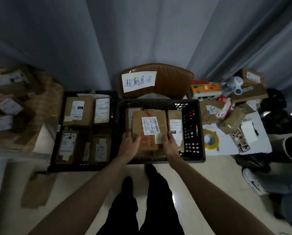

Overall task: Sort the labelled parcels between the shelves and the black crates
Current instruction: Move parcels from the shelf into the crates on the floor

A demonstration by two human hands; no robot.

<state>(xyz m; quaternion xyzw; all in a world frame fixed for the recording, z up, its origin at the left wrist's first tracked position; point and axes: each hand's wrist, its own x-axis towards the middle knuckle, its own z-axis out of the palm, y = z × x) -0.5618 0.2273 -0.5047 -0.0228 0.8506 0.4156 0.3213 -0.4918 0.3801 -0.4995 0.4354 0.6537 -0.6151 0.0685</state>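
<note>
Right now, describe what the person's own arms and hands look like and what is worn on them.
Both forearms come in bare from the bottom of the head view, with no sleeves visible. The left hand and the right hand are bare too: no gloves. No watch, ring or bracelet can be made out, though the picture is dim and slightly blurred. Below them, dark trousers show.

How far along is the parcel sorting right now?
Partly done, it seems. The left crate already holds four labelled boxes. Both the left hand and the right hand grip a red-printed parcel in the right crate, beside another box. Still unsorted: the parcels at far left and the heap on the white table.
</note>
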